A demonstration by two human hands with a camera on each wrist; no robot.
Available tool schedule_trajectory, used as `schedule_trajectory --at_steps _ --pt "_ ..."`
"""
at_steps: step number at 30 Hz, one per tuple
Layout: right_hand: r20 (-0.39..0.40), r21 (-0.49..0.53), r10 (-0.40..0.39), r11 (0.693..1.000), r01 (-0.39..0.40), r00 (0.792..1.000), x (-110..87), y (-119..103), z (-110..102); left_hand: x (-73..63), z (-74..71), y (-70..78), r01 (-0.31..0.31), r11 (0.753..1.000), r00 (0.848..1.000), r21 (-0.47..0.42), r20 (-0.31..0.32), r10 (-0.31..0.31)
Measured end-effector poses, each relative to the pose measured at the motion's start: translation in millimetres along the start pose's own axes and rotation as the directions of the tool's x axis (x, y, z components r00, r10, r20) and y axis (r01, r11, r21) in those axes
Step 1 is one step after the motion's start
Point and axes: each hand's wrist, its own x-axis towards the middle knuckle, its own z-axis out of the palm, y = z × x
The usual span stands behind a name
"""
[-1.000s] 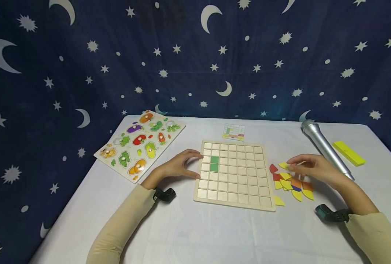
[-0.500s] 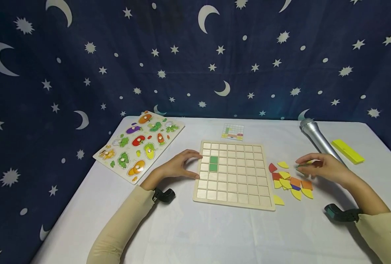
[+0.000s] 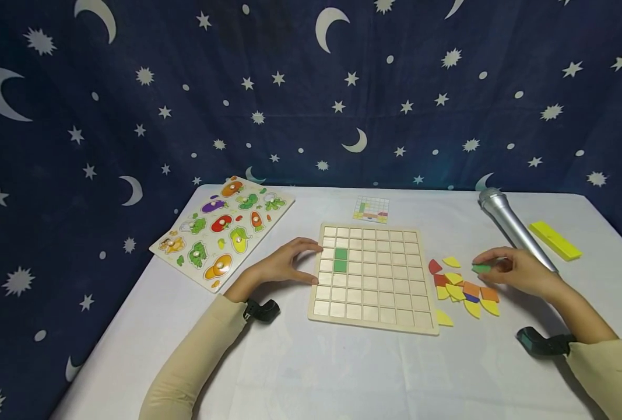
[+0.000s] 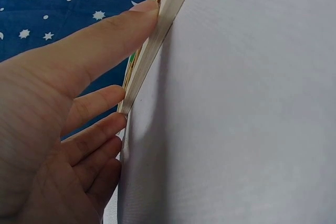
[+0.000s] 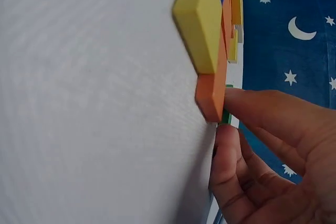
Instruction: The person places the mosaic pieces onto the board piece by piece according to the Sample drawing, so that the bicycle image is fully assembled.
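My right hand [image 3: 523, 273] pinches a green tile [image 3: 481, 268] between thumb and fingers, at the far right of the loose pieces. In the right wrist view the green tile [image 5: 227, 115] is mostly hidden behind an orange tile [image 5: 211, 97]. My left hand [image 3: 281, 263] touches the left edge of a wooden grid board [image 3: 373, 282], thumb and fingers spread apart along it. The left wrist view has the thumb and fingertips against the board's side [image 4: 157, 40]. Two green squares [image 3: 340, 260] sit one above the other in the board's grid.
Yellow quarter-round pieces [image 3: 471, 308], red pieces and orange tiles [image 3: 489, 294] lie right of the board. Behind it is a small pattern card [image 3: 371, 209]. A vegetable peg puzzle [image 3: 221, 233] stands left; a silver microphone [image 3: 515, 227] and yellow block [image 3: 555, 240] lie right.
My right hand has moved right, away from a yellow quarter-round piece that now lies on the table, and has taken hold of the green tile. The left hand stays at the board's edge.
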Motion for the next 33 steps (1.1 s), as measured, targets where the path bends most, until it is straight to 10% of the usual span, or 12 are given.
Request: schedule_trajectory --at_steps 15,33 --pt "-0.063 0.009 -0.049 0.999 0.049 0.997 1.1 1 2 0.2 -1.0 -0.3 -0.003 1.000 1.000 -0.006 -0.002 0.003" --pt "0.038 0.035 0.034 0.999 -0.036 0.999 11.9 -17 -1 -0.4 -1.0 2.0 0.007 1.000 1.000 0.011 0.001 -0.007"
